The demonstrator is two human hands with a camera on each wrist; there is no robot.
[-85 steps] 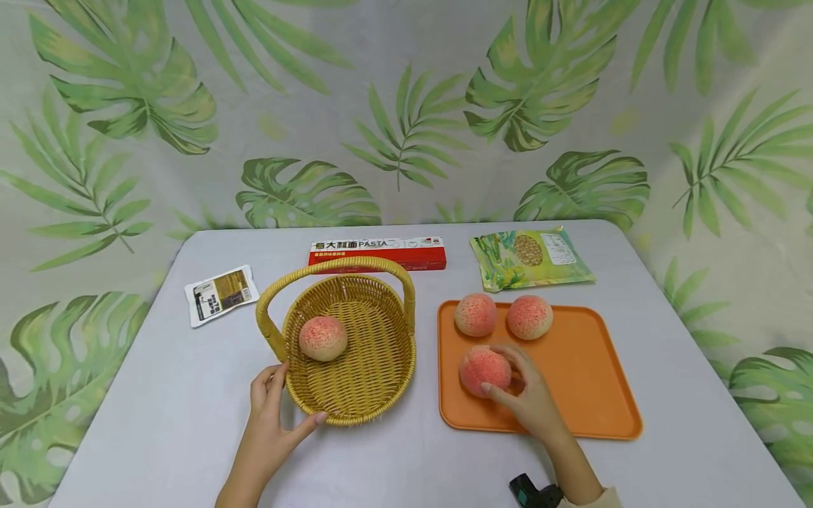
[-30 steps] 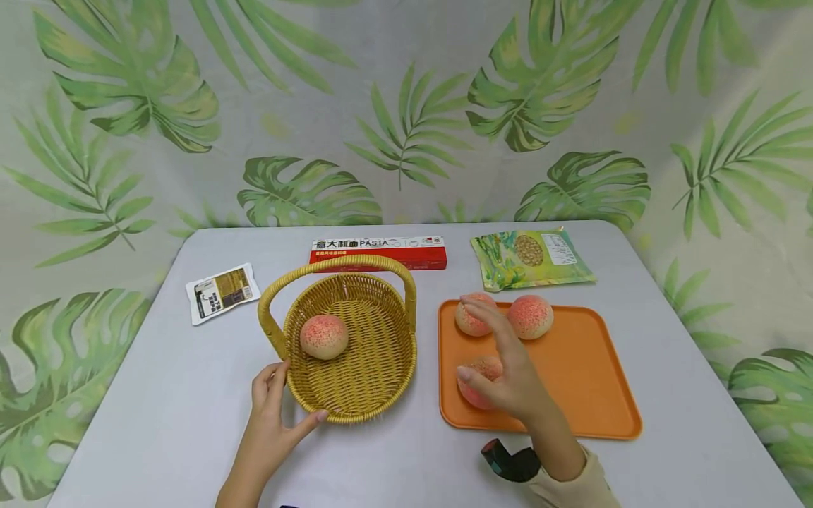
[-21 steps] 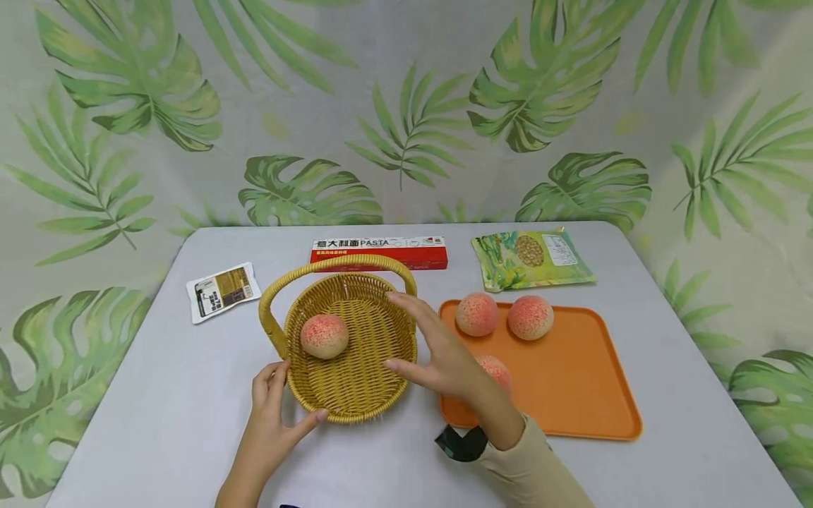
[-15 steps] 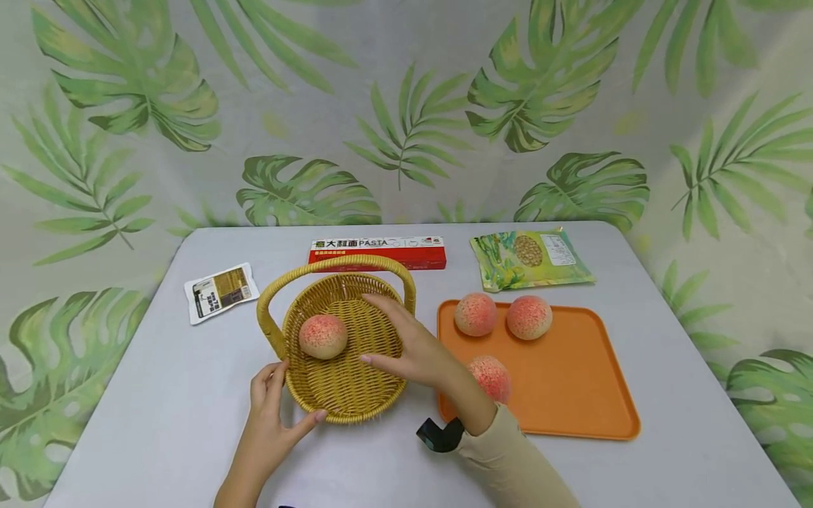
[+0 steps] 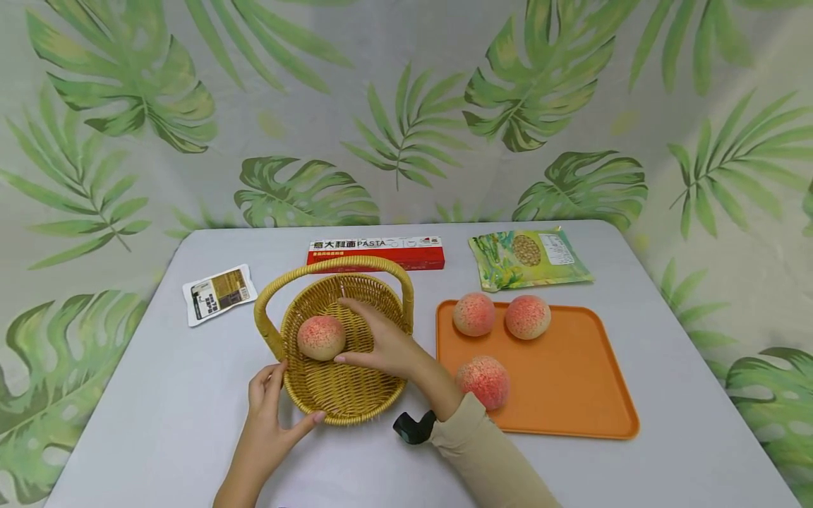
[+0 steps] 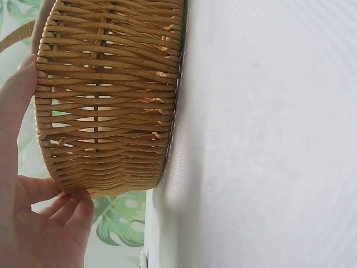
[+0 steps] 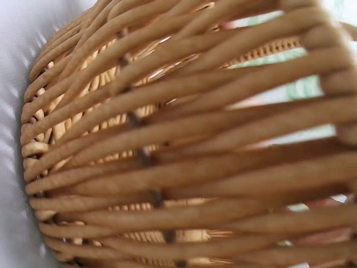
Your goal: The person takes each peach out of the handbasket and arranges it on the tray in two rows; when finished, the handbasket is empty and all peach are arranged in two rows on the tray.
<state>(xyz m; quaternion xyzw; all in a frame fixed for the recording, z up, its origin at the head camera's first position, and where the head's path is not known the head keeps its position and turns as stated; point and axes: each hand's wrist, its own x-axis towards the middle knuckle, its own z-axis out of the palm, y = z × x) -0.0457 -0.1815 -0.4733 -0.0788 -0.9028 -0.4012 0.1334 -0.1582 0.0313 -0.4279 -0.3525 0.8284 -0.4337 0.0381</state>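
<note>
A yellow wicker basket point(image 5: 356, 388) with an arched handle stands on the table, one pink-and-cream peach point(image 5: 321, 338) lying inside at its left. My left hand point(image 5: 269, 416) holds the basket's near-left rim, thumb on the front edge and fingers by the handle's base; the left wrist view shows this grip from the side. Over the basket, my right hand point(image 5: 387, 344) reaches in from the right with thumb and fingers spread, the fingertips right beside the peach. The right wrist view shows only the woven wall point(image 7: 184, 145) up close; the hand is outside that frame.
An orange tray point(image 5: 565, 381) on the right bears three more peaches, one of them point(image 5: 484, 382) partly behind my right forearm. Along the back lie a red-and-white pasta box point(image 5: 376, 255) and a green bag point(image 5: 530, 258). A small white packet point(image 5: 219, 294) lies far left.
My right hand has let go of the near peach on the tray and moved left into the basket, beside the peach there. My left hand keeps its place on the rim.
</note>
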